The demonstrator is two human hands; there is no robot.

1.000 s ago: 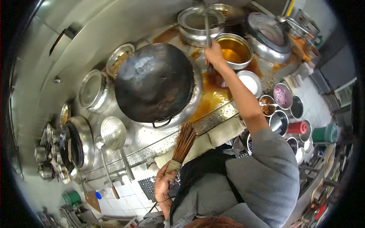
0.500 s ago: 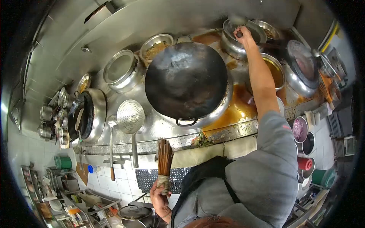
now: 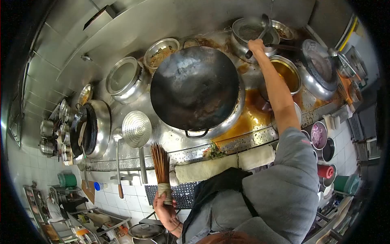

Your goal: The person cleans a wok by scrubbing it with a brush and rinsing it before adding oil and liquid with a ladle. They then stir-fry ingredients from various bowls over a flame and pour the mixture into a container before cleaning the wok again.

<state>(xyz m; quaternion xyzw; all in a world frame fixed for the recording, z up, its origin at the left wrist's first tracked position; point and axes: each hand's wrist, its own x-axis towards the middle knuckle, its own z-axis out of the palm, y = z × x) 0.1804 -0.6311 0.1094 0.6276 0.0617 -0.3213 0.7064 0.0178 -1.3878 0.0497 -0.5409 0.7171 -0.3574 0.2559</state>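
Observation:
My left hand (image 3: 165, 211) is closed around the bound base of a bamboo wok brush (image 3: 161, 164), its bristles pointing up, in front of the stove edge. My right hand (image 3: 256, 47) grips the dark handle of a ladle (image 3: 266, 25) at the near rim of a steel pot (image 3: 243, 44) at the back right. The ladle's bowl is over that pot. Between my hands, a large black wok (image 3: 195, 87) with two loop handles sits on the burner, with nothing visible in it but a wet sheen.
A perforated skimmer (image 3: 137, 129) and a long-handled ladle (image 3: 118, 162) lie across the stove's front edge at left. A pot of orange-brown liquid (image 3: 286, 75) stands right of the wok. Brown liquid (image 3: 248, 118) covers the stovetop there. A rolled cloth (image 3: 207, 168) lies along the front.
My right hand has come slightly back toward me, and the ladle's bowl now shows above the pot. The brush in my left hand has shifted a little to the left.

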